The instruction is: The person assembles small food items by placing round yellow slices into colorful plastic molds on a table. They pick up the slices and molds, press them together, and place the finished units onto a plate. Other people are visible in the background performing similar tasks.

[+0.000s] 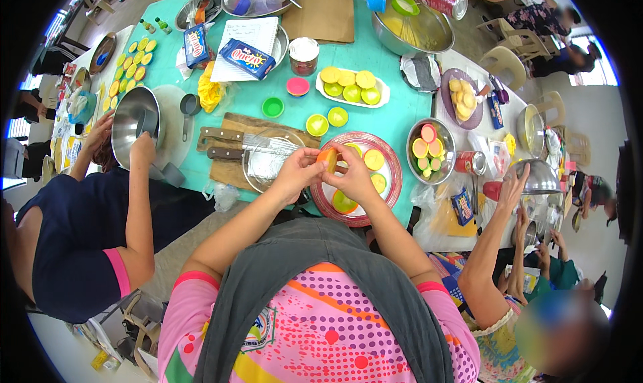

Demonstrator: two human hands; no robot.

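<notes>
Above the plate's left side, my left hand (299,174) and my right hand (356,179) pinch a small orange cup mold (327,159) between their fingertips. The mold is tilted on its side, and what is in it is mostly hidden. Below my hands lies a white plate with a patterned red rim (395,190). Several small round yellow cakes (374,159) sit on it, one in a green and orange mold (344,203). Past the plate, two more cakes in green molds (317,125) stand on the teal tablecloth.
A white tray (383,95) holds several cakes. Left of my hands are a wooden board (234,123), two wood-handled knives (222,135) and a whisk in a bowl (271,157). A steel bowl of coloured molds (450,169) stands right. Other people work on both sides and across.
</notes>
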